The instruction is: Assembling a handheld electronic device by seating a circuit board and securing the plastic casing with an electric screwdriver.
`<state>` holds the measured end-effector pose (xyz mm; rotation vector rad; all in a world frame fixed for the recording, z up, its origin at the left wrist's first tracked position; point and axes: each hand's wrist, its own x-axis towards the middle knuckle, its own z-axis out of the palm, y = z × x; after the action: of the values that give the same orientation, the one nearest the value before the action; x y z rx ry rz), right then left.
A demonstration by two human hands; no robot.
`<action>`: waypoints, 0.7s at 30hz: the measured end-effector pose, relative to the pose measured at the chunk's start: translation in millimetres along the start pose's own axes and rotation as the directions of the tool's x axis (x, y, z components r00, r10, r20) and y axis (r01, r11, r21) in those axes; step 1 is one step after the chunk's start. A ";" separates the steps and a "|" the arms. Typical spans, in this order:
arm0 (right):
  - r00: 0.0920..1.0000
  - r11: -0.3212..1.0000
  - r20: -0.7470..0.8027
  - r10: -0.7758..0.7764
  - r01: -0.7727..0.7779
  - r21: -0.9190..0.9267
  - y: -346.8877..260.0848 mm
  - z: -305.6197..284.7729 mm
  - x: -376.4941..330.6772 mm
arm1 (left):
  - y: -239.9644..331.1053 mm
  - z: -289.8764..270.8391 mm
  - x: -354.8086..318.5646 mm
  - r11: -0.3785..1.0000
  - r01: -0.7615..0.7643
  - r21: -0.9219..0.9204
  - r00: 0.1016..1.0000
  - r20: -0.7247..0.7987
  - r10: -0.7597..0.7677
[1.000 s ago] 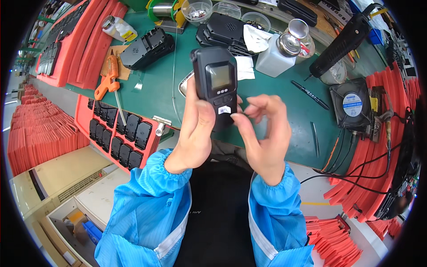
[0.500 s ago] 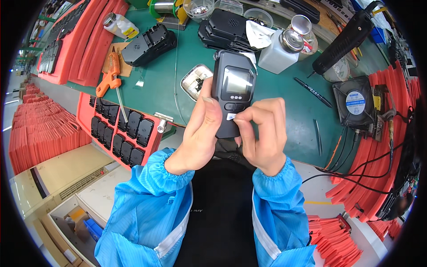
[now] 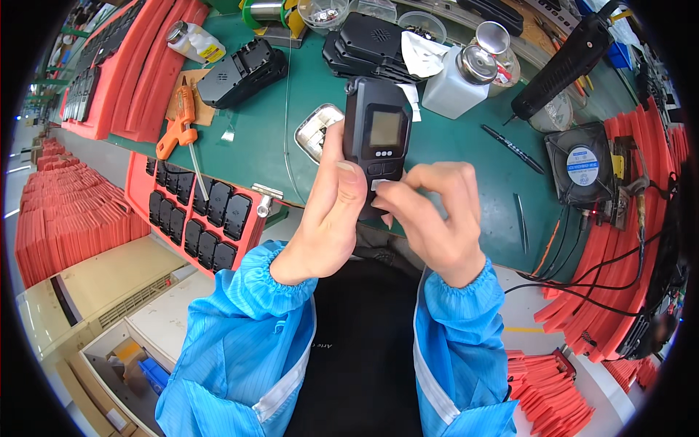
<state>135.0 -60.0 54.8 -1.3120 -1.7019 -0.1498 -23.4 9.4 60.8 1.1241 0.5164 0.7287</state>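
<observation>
Both hands up in front of the chest, each busy with one object. Left hand (image 3: pixel 331 218) wraps the side of a tall black plastic handheld device with a grey rectangular display (image 3: pixel 384 130), thumb along its near side; grip looks firm, though the fingers behind are hidden from me. Right hand (image 3: pixel 440 218) has thumb and forefinger pinched nearly together at a small white rectangular label (image 3: pixel 378 185) below the buttons, apparently with its corner between them; the other fingers are loosely bent.

Head view, looking down. Device stands nearly upright, held above the near part of the green-topped table (image 3: pixel 466 160), display toward the wearer. Just beyond its left side: a shallow whitish metal tin of small parts (image 3: pixel 299 137). Farther left, an orange glue gun (image 3: pixel 186 109). Right of the hands, well apart: a slim black pen (image 3: pixel 512 148) and, nearer, thin metal tweezers (image 3: pixel 520 222).

Notes on technique (my judgement): step in hand is fingertip work on the label; lifting or seating it, I cannot tell. Brace the body with the left hand so only the right moves. Work from one corner, low and slow, to avoid tearing or creasing. Keep fingertips off the buttons just above and the display.
</observation>
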 end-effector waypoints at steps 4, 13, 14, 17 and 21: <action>0.994 0.999 0.107 -0.027 0.030 -0.035 -2.7 0.6 4.7 | -3.4 -3.9 -3.7 0.989 -0.005 0.147 1.000 0.020 0.002; 0.920 0.897 -0.087 0.383 -0.347 0.275 -17.6 26.1 -13.1 | -12.6 4.5 -1.8 0.991 -0.046 0.125 0.994 -0.094 0.058; 0.875 0.840 -0.100 0.474 -0.416 0.349 -18.2 26.7 -14.7 | -9.6 6.0 0.5 0.995 -0.053 0.080 0.995 -0.084 0.060; 0.783 0.717 -0.084 0.617 -0.515 0.469 -14.7 22.8 -15.3 | -7.2 5.1 2.6 0.999 -0.054 -0.003 0.997 -0.060 0.054; 0.714 0.736 -0.248 0.654 -0.527 0.424 5.8 -1.7 -0.1 | -4.7 -1.6 3.4 0.995 -0.010 -0.096 0.997 -0.073 0.003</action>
<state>140.7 -58.7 53.2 -1.4058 -0.8508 0.2418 -21.0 11.7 55.8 1.0127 0.5331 0.7946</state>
